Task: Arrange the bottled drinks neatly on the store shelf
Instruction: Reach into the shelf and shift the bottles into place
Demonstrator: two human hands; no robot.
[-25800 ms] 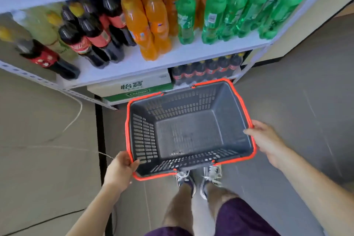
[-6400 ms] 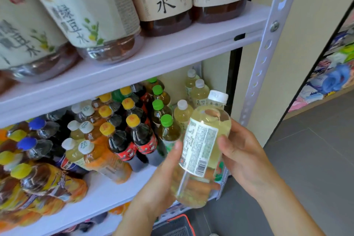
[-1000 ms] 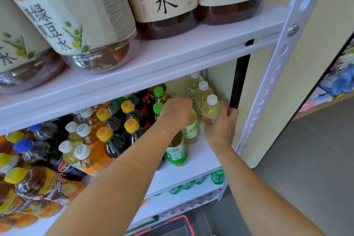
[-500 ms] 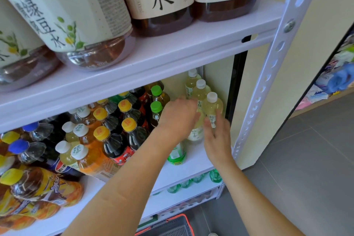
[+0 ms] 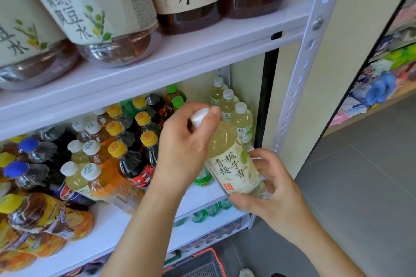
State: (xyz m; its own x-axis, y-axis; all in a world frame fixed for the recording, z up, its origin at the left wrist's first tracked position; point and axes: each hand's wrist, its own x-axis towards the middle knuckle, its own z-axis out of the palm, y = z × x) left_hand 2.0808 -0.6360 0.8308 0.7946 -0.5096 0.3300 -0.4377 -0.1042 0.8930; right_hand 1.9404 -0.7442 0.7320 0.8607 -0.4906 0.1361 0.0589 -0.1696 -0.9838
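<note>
A pale yellow tea bottle point(image 5: 234, 164) with a white cap and a cream label is held tilted in front of the middle shelf point(image 5: 198, 200). My left hand point(image 5: 182, 150) grips its neck and cap. My right hand point(image 5: 274, 189) grips its lower end from below. Three matching pale bottles point(image 5: 242, 123) stand in a row at the shelf's right end, behind the held one. Left of them stand dark cola bottles with yellow caps point(image 5: 132, 159), green-capped bottles point(image 5: 177, 102) and orange drinks.
Large labelled bottles point(image 5: 108, 7) fill the upper shelf point(image 5: 202, 51). A white perforated upright point(image 5: 301, 69) bounds the shelf on the right. Green bottles point(image 5: 209, 209) sit on a lower shelf. A grey basket with a red rim point(image 5: 198, 263) rests on the floor below.
Both hands were reaching among the pale bottles at the shelf's right end; now they have drawn back toward me holding one pale bottle tilted in front of the shelf.
</note>
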